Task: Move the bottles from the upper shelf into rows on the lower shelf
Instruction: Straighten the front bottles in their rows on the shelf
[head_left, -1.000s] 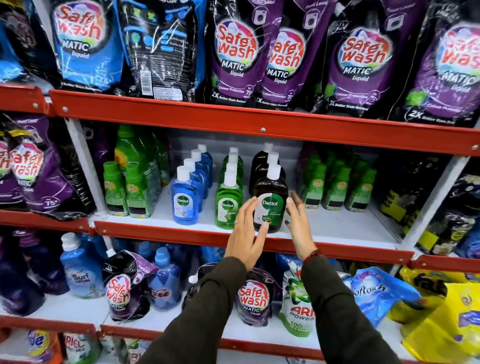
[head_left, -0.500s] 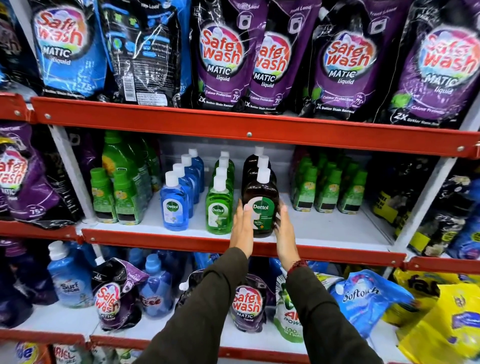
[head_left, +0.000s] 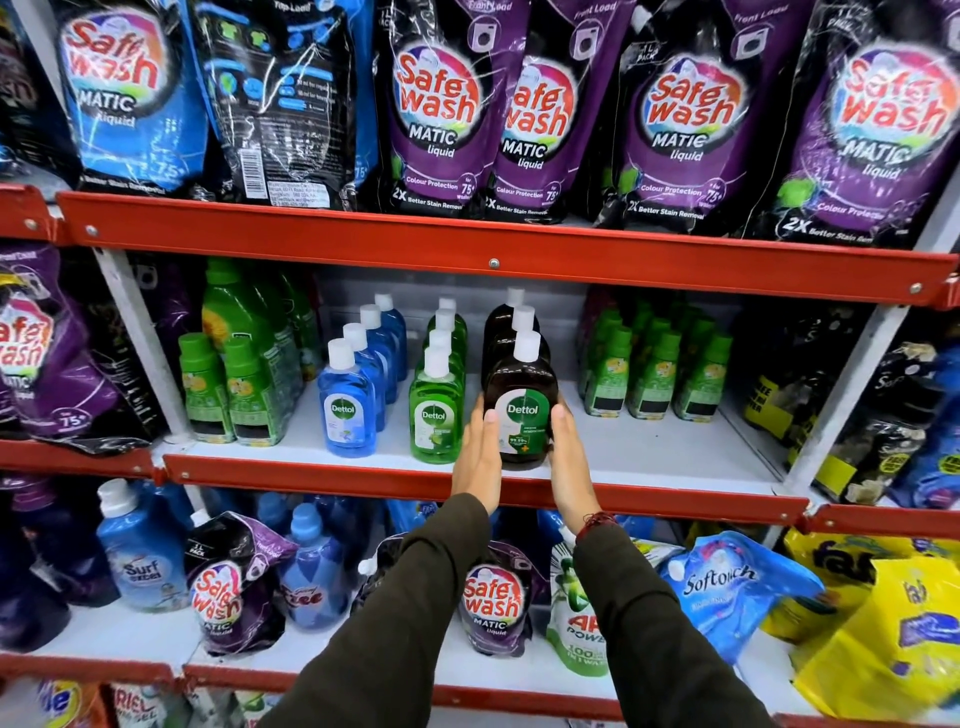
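Observation:
Three rows of white-capped Dettol bottles stand on the middle shelf: a blue row, a green row and a brown row. The front brown bottle stands upright at the shelf's front edge. My left hand presses flat against its left side and my right hand against its right side, so both palms clasp it. Two more brown bottles stand behind it, partly hidden.
Small green bottles stand in groups at the left and right of the same shelf. Safewash pouches hang over the red shelf lip above. Pouches and blue jugs crowd the shelf below. White shelf floor shows right of the brown row.
Both hands have closed in from either side onto the front brown bottle; a second ago they were apart with fingers spread. The view has shifted slightly.

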